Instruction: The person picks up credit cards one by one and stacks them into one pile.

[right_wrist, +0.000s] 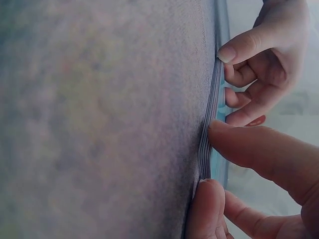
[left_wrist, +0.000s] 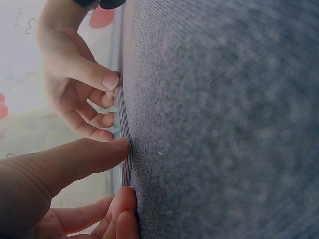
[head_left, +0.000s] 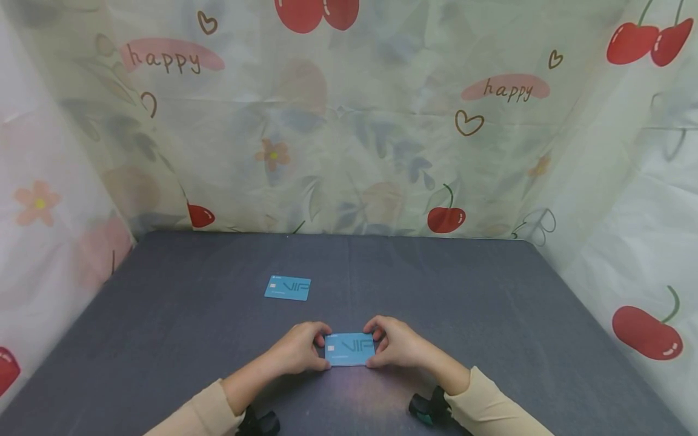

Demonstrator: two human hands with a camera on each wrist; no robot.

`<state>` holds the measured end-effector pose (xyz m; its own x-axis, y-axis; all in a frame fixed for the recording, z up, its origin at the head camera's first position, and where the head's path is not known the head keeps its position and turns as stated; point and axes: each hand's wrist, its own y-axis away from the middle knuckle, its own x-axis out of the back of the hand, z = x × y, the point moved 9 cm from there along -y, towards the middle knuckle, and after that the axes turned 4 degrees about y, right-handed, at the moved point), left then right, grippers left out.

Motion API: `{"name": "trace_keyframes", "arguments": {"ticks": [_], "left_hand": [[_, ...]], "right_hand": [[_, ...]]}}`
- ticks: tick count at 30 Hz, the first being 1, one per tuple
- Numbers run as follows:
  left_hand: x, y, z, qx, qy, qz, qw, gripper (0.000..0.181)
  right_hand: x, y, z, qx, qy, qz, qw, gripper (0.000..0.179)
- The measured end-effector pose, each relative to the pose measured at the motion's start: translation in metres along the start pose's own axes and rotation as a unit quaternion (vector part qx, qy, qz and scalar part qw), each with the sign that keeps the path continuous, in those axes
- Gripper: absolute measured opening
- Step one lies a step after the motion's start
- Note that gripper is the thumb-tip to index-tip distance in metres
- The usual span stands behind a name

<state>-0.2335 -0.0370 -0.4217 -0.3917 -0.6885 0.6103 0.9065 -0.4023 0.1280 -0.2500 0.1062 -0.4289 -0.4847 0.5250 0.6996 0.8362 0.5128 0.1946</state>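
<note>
A low stack of blue VIP cards (head_left: 349, 350) lies on the dark table, its layered edges (right_wrist: 211, 107) visible in the right wrist view. My left hand (head_left: 302, 346) holds the stack at its left end, thumb at the near corner and fingers at the far one. On the opposite end my right hand (head_left: 400, 344) grips the right corners the same way. In the left wrist view the left thumb (left_wrist: 94, 158) presses against the stack's side. A single blue VIP card (head_left: 288, 288) lies apart, farther back and to the left.
The dark grey cloth-covered table (head_left: 463, 290) ends at a printed curtain (head_left: 349, 169) along the back, with more curtain at both sides. Black straps with small devices (head_left: 428, 409) sit at both wrists, below the beige sleeves.
</note>
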Motion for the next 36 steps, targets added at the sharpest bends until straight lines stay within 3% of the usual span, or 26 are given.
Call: {"name": "trace_keyframes", "arguments": {"ticks": [25,36], "left_hand": [[0.003,0.001,0.000,-0.014,0.015,-0.007,0.9998,0.054],[0.029,0.001,-0.008,-0.013,0.021,0.024,0.9994,0.056]], "right_hand": [[0.004,0.001,-0.006,0.006,-0.007,-0.013,0.9999,0.048],[0.016,-0.015,-0.016,0.030,0.006,0.007,0.9995,0.043]]}}
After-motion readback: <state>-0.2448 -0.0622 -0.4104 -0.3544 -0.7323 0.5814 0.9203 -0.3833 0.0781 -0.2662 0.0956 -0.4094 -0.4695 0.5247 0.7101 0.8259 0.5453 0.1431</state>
